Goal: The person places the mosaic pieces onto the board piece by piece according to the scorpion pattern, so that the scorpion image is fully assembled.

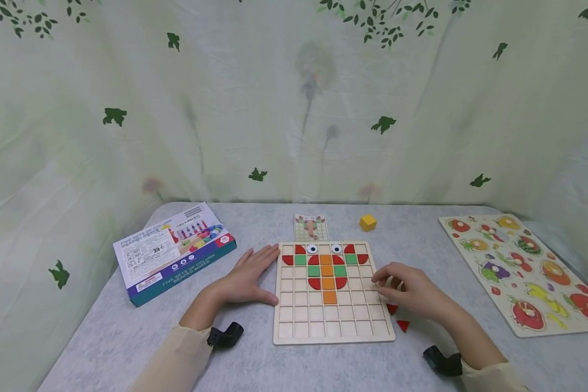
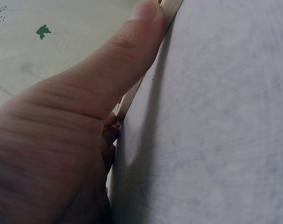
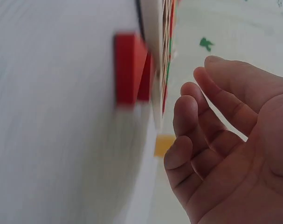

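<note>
A wooden grid board (image 1: 301,329) lies in front of me, its upper cells filled with red curved pieces (image 1: 341,283), green squares (image 1: 340,270), a column of orange squares (image 1: 328,270) and two eye pieces (image 1: 336,249). Along the board's left edge rests my left hand (image 1: 247,277), fingers extended; in the left wrist view the thumb (image 2: 132,42) touches the rim. My right hand (image 1: 411,286) hovers by the right edge with loosely bent fingers. Nothing shows between those fingers in the right wrist view. Below it, two red triangular pieces (image 1: 403,325) lie beside the board.
A small pattern card (image 1: 311,227) lies behind the board, with a yellow cube (image 1: 367,222) to its right. At the left is a printed box (image 1: 173,250). A fruit picture board (image 1: 524,272) occupies the right side. A patterned curtain (image 1: 294,109) hangs behind the table.
</note>
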Demonstrator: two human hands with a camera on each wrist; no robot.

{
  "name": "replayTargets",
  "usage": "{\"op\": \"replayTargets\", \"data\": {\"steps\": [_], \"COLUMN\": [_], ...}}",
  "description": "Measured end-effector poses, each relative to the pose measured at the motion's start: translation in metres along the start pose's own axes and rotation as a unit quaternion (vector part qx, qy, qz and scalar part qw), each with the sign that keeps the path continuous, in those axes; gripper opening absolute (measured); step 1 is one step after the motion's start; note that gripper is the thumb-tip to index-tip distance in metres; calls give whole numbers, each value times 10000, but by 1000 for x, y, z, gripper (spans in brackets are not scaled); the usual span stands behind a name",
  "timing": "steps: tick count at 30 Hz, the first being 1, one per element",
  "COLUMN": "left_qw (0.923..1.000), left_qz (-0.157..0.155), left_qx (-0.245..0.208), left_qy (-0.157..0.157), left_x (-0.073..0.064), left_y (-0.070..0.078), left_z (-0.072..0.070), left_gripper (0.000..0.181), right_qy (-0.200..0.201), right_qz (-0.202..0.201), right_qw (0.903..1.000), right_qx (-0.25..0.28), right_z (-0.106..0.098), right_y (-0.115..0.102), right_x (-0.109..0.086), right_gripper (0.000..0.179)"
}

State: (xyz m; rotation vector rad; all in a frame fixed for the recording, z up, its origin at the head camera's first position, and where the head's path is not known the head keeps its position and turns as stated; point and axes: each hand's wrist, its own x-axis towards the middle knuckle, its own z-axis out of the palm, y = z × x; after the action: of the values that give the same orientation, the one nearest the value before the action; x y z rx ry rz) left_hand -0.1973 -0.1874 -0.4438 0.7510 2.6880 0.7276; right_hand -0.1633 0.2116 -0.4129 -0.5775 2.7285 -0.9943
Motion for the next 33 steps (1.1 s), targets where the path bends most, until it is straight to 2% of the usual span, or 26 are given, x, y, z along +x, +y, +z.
{"op": "replayTargets", "data": {"steps": [9,19,27,33], "left_qw": [10000,10000,10000,10000], "left_qz": [0,2,13,-11], "left_qx": [-3,-20,5,3], "left_qy": [16,4,14,19], "left_x": [0,0,0,0], "left_y": [0,1,0,1], "left_z": [-1,-1,0,0], "left_gripper": [116,116,116,116], "right_qy": [168,246,-149,-420], "right_qz": [361,455,827,736], "right_qw": [9991,9981,9964,9963], "right_qx": [-176,-328,-118,151], "right_z": [-22,-41,-55,-63], "right_y": [25,55,76,84], "right_x": [-18,-44,-60,-68], "right_gripper": [21,26,36,39]}}
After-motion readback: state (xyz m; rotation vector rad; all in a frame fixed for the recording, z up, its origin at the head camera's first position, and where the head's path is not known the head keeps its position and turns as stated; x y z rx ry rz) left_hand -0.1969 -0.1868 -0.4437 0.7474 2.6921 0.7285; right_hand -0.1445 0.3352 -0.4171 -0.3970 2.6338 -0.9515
